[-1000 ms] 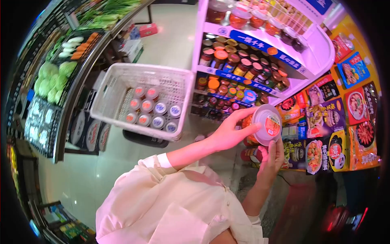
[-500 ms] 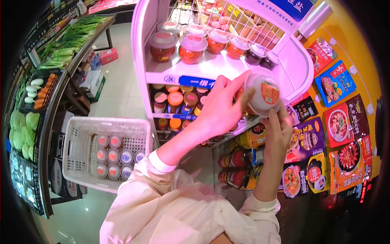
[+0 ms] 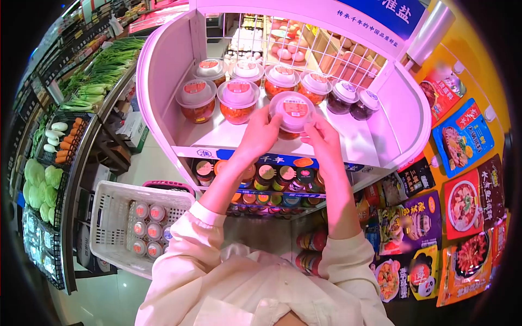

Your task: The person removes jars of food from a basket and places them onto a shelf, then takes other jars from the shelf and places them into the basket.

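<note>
Lidded round tub (image 3: pixel 292 115) is held btwn both hands near mid front edge of top shelf (image 3: pixel 359 138); resting or lifted, can't tell. Rim is pinched at L by left hand (image 3: pixel 262 130), thumb on lid, & at R by right hand (image 3: pixel 324 136); neither nearer, no long axis. Similar tubs (image 3: pixel 237 103) are lined up behind/L, twd back edge. Red-printed label (image 3: pixel 296 111) not fully legible; "千年" is readable on blue strip (image 3: pixel 255 158), "淮盐" on header board (image 3: pixel 380 22).

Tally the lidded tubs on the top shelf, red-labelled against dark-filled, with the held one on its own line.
Standing red-labelled tubs: 6
Held red-labelled tub: 1
Standing dark-filled tubs: 2
Total: 9
</note>
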A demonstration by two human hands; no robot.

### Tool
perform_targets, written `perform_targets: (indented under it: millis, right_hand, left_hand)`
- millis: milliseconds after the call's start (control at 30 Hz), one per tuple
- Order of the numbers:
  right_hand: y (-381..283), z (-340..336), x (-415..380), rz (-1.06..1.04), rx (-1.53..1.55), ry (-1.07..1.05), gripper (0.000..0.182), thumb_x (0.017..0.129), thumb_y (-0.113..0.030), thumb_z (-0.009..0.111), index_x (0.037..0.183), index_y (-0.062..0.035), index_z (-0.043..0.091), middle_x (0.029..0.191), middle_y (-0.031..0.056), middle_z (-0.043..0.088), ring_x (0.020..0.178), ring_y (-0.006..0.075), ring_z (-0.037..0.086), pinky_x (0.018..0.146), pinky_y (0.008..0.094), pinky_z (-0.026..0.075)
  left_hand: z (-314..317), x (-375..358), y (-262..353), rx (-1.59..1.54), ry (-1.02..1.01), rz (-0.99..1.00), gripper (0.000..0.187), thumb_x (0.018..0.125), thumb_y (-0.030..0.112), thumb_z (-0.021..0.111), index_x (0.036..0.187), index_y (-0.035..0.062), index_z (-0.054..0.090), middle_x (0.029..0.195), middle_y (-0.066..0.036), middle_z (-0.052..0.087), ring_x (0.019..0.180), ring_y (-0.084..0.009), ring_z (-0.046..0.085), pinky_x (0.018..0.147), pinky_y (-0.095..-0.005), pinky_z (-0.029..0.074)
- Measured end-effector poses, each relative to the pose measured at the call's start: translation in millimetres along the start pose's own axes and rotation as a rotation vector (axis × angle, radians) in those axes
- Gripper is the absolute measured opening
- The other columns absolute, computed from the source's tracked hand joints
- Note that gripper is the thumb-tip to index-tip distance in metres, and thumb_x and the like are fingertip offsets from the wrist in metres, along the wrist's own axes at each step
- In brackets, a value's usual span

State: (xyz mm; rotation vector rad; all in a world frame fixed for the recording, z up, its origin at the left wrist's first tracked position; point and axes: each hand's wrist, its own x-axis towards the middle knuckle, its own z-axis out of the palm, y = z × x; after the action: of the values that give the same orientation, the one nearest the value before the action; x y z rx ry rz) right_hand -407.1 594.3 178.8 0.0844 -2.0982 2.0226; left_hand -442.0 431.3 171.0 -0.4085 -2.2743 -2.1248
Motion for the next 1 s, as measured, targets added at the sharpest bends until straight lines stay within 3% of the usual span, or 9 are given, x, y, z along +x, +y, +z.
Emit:
perform_targets:
  millis: [67, 200, 333, 433, 533, 633, 733, 833, 1000]
  right_hand:
    - [10.9, -0.7, 13.8, 0.033, 0.016, -0.023, 0.035, 0.091, -0.010, 0.056, 0.125, 0.0005, 0.054, 0.095, 0.0047, 0.061, 0.082, 0.0121, 0.061, 0.073, 0.0258, 0.050]
    - [24.6, -4.1, 36.4, 0.082, 0.048, -0.079, 0.036, 0.091, -0.012, 0.058, 0.124, 0.0008, 0.055, 0.092, 0.0050, 0.061, 0.080, 0.0119, 0.062, 0.072, 0.0258, 0.051]
    - [26.5, 0.0, 38.2, 0.078, 0.036, -0.054, 0.041, 0.092, -0.020, 0.059, 0.127, -0.0006, 0.052, 0.095, 0.0036, 0.060, 0.083, 0.0111, 0.060, 0.074, 0.0255, 0.051]
    - [41.7, 1.5, 39.0, 0.010, 0.077, -0.035, 0.047, 0.092, -0.021, 0.060, 0.133, -0.0002, 0.047, 0.099, 0.0039, 0.058, 0.083, 0.0105, 0.060, 0.073, 0.0253, 0.051]
    - [46.8, 1.5, 38.0, -0.017, 0.057, -0.025, 0.054, 0.092, -0.020, 0.060, 0.139, -0.0002, 0.040, 0.103, 0.0051, 0.057, 0.083, 0.0103, 0.060, 0.072, 0.0253, 0.051]
    - [53.8, 2.3, 40.7, -0.077, -0.003, -0.018, 0.061, 0.088, -0.019, 0.064, 0.137, 0.0064, 0.038, 0.101, 0.0087, 0.058, 0.085, 0.0136, 0.061, 0.076, 0.0263, 0.050]
    - [57.6, 2.3, 42.0, -0.112, -0.050, -0.045, 0.064, 0.087, -0.018, 0.065, 0.138, 0.0059, 0.037, 0.105, 0.0092, 0.058, 0.092, 0.0146, 0.058, 0.081, 0.0274, 0.047]
    - [57.8, 1.1, 41.6, -0.107, -0.157, -0.084, 0.064, 0.091, -0.015, 0.060, 0.145, -0.0025, 0.029, 0.109, 0.0044, 0.055, 0.090, 0.0119, 0.058, 0.070, 0.0263, 0.052]
    - [65.4, 2.2, 41.8, -0.166, -0.166, -0.090, 0.066, 0.089, -0.010, 0.060, 0.146, -0.0031, 0.026, 0.114, 0.0050, 0.052, 0.091, 0.0119, 0.056, 0.069, 0.0265, 0.052]
  left_hand:
    - [2.3, 15.6, -22.2, 0.055, 0.052, 0.040, 0.033, 0.096, 0.021, 0.048, 0.119, -0.0013, 0.055, 0.088, -0.005, 0.062, 0.069, -0.0096, 0.056, 0.062, -0.0241, 0.047]
    - [7.0, 23.6, -21.9, -0.027, 0.118, -0.078, 0.031, 0.095, 0.017, 0.050, 0.120, -0.0007, 0.055, 0.089, -0.005, 0.062, 0.074, -0.0102, 0.058, 0.065, -0.0254, 0.048]
    - [9.8, 25.6, -25.9, 0.003, 0.177, -0.031, 0.033, 0.094, 0.016, 0.053, 0.123, -0.0016, 0.054, 0.087, -0.004, 0.061, 0.076, -0.0092, 0.058, 0.069, -0.0249, 0.050]
    - [12.4, 22.3, -31.1, -0.089, 0.211, 0.027, 0.055, 0.088, 0.017, 0.060, 0.132, -0.0121, 0.043, 0.090, -0.011, 0.062, 0.074, -0.0128, 0.058, 0.065, -0.0263, 0.047]
    - [17.5, 17.6, -36.7, -0.142, 0.295, 0.064, 0.056, 0.088, 0.017, 0.061, 0.132, -0.0119, 0.043, 0.092, -0.011, 0.062, 0.079, -0.0137, 0.057, 0.068, -0.0261, 0.047]
    - [18.1, 16.3, -43.0, 0.067, 0.390, 0.187, 0.056, 0.088, 0.015, 0.062, 0.132, -0.0115, 0.042, 0.099, -0.013, 0.060, 0.086, -0.0152, 0.057, 0.071, -0.0262, 0.048]
    - [19.7, 14.9, -40.6, 0.064, 0.392, 0.200, 0.058, 0.087, 0.013, 0.063, 0.134, -0.0112, 0.040, 0.109, -0.016, 0.056, 0.093, -0.0169, 0.056, 0.075, -0.0278, 0.050]
    - [21.2, 14.3, -41.3, 0.098, 0.409, 0.245, 0.056, 0.088, 0.011, 0.062, 0.135, -0.0101, 0.039, 0.110, -0.011, 0.059, 0.089, -0.0128, 0.057, 0.076, -0.0269, 0.050]
    - [22.5, 13.0, -35.0, 0.122, 0.389, 0.234, 0.062, 0.087, 0.011, 0.063, 0.138, -0.0093, 0.035, 0.118, -0.015, 0.055, 0.096, -0.0158, 0.057, 0.078, -0.0281, 0.051]
